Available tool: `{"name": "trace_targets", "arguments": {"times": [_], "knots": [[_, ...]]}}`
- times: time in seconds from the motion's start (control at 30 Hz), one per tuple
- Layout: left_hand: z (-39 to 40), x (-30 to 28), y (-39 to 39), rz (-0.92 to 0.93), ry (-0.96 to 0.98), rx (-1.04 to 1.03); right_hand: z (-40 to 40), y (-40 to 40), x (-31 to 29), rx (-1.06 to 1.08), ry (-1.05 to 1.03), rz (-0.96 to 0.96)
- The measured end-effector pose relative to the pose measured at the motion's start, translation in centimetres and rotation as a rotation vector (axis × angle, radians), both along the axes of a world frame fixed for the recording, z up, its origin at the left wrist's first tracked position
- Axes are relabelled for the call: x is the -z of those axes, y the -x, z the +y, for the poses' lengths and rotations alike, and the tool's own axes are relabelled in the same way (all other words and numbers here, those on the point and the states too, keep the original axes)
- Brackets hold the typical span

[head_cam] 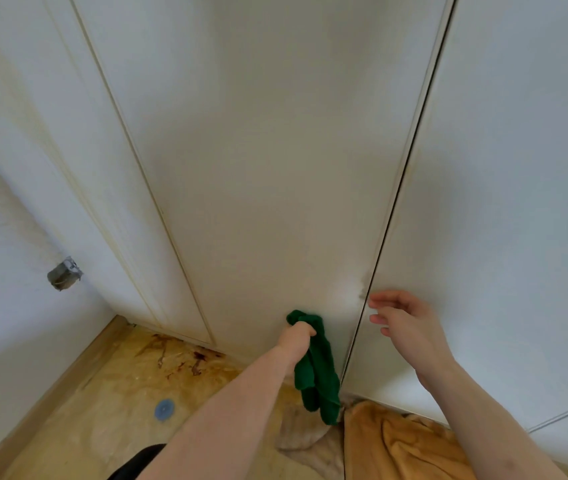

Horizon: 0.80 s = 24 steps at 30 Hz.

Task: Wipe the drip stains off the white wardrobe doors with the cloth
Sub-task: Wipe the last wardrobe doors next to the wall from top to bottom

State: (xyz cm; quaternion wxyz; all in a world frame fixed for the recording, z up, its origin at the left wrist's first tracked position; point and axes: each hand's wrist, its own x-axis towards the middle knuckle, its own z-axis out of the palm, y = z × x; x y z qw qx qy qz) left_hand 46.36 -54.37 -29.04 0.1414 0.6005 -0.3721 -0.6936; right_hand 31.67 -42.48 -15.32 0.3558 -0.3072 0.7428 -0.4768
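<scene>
Two white wardrobe doors fill the view: a middle door (258,161) and a right door (504,188), split by a dark gap. My left hand (298,336) grips a green cloth (317,368) and presses its top against the lower part of the middle door; the rest of the cloth hangs down. A small greyish smudge (362,289) sits at the middle door's right edge, just above and right of the cloth. My right hand (404,327) hovers with fingers spread beside the gap, in front of the right door, holding nothing.
A narrow white side panel (78,174) with faint yellowish streaks stands left, beside a wall carrying a grey metal fitting (64,273). The floor (113,393) has brown stains (189,358) and a blue round cap (165,408). An orange blanket (400,441) lies at the doors' foot.
</scene>
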Motion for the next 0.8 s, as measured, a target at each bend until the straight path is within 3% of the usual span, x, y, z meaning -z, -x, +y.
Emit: {"name": "trace_targets", "arguments": {"times": [0.17,0.43,0.53,0.8], "knots": [[-3.7,-0.3,-6.7,-0.158,0.176,-0.396,-1.2,-1.9,0.0,-0.026,0.002,-0.011],[-7.3,-3.6,-12.1,-0.180,0.439,-0.857,-3.8,-5.1,0.6,-0.082,-0.011,0.003],[-8.2,-3.4,-13.3,-0.210,0.439,-0.859,-4.8,-6.2,1.0,-0.102,-0.020,0.018],[-8.6,-0.8,-12.5,-0.234,0.378,-0.521,-5.8,-7.0,1.5,-0.112,-0.036,0.036]]}}
